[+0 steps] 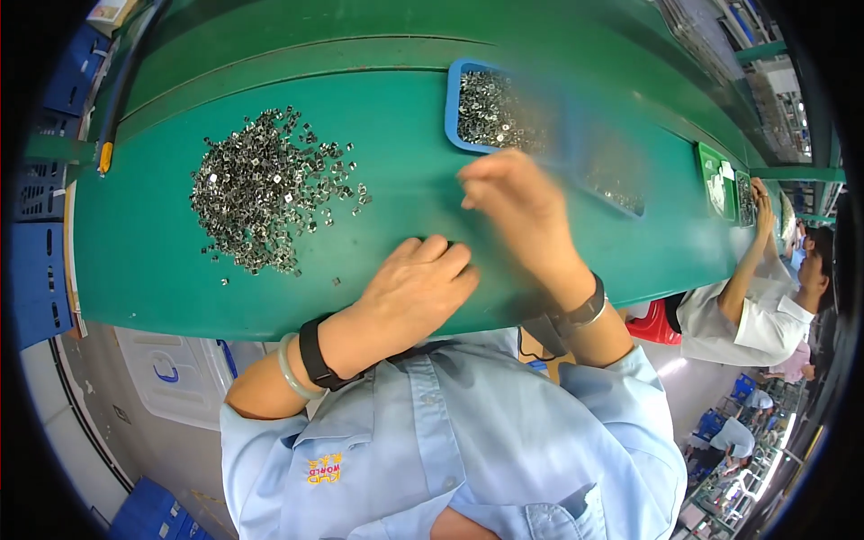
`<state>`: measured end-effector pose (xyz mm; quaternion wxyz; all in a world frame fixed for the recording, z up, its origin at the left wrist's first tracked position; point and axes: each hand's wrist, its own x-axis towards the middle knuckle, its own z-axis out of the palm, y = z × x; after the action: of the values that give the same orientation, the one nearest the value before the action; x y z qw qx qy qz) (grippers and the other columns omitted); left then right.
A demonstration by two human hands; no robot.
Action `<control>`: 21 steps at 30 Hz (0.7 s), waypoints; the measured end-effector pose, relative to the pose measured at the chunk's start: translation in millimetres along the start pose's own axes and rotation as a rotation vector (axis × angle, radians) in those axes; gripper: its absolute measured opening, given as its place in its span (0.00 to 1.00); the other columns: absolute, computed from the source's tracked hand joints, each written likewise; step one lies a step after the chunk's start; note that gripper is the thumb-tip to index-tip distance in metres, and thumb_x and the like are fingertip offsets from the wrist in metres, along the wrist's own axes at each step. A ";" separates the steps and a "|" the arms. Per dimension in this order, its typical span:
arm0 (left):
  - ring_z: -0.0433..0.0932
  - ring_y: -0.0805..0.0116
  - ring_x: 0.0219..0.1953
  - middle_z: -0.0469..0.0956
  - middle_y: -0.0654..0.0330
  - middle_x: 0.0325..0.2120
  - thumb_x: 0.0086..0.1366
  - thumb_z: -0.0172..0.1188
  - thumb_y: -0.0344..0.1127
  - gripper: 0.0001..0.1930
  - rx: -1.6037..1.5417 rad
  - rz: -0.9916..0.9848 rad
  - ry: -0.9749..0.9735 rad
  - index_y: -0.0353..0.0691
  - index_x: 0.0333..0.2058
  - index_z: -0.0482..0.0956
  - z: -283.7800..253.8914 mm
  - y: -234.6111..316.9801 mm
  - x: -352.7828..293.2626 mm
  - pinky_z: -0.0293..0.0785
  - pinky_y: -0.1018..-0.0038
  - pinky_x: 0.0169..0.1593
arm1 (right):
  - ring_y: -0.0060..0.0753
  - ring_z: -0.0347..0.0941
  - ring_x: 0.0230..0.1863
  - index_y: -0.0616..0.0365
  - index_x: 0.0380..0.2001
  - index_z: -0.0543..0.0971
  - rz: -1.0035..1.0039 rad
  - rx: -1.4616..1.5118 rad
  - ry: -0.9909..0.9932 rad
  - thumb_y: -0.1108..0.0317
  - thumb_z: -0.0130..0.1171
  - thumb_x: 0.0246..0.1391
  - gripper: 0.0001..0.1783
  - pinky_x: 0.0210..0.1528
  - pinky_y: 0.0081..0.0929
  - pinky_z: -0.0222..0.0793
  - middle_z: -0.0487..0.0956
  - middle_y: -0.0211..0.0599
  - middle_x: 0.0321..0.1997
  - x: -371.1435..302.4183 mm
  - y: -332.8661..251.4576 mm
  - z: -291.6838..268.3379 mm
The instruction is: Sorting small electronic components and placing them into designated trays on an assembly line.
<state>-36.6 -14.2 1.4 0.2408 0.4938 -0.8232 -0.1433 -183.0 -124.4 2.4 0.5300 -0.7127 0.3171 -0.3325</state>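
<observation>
A large loose heap of small shiny square metal pieces lies on the green work surface to the left. My left hand rests low over the bench right of the heap, its fingers curled; whatever they hold is hidden beneath them. In front of the blue tray is my right hand, raised a little, thumb and fingers drawn together in a pinch. Anything between those fingertips is too small to make out. The blue tray holds many similar metal pieces, and its right part looks hazy.
Beyond my right hand, a second blurred tray also contains small metal pieces. A green tray with white items stands far right, near a co-worker at the same bench. A lidded clear plastic box is below the bench's left edge.
</observation>
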 end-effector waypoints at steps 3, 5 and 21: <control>0.70 0.64 0.38 0.71 0.59 0.35 0.50 0.53 0.31 0.11 0.139 -0.003 -0.218 0.40 0.34 0.75 -0.4 -2.1 1.6 0.68 0.71 0.39 | 0.24 0.73 0.34 0.62 0.39 0.77 0.033 -0.115 -0.134 0.77 0.55 0.55 0.08 0.38 0.20 0.70 0.73 0.33 0.36 -3.7 17.2 4.0; 0.70 0.62 0.40 0.71 0.58 0.36 0.50 0.53 0.31 0.12 0.222 -0.096 -0.191 0.40 0.36 0.75 -6.2 -8.5 -1.6 0.68 0.69 0.41 | 0.24 0.73 0.34 0.61 0.40 0.77 0.037 -0.163 -0.214 0.76 0.55 0.55 0.09 0.38 0.21 0.70 0.73 0.34 0.36 -1.5 19.9 5.7; 0.56 0.51 0.63 0.63 0.52 0.58 0.53 0.64 0.38 0.26 0.278 -0.451 0.032 0.41 0.51 0.71 -34.2 -23.3 -52.3 0.54 0.51 0.60 | 0.43 0.67 0.53 0.53 0.47 0.77 -0.707 -0.734 -0.554 0.80 0.53 0.42 0.24 0.53 0.36 0.63 0.74 0.38 0.52 76.8 3.5 75.0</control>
<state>19.9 21.0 5.9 0.1457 0.6954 -0.7001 -0.0711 -78.2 -146.1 -6.7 0.1680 -0.9729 0.0038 -0.1586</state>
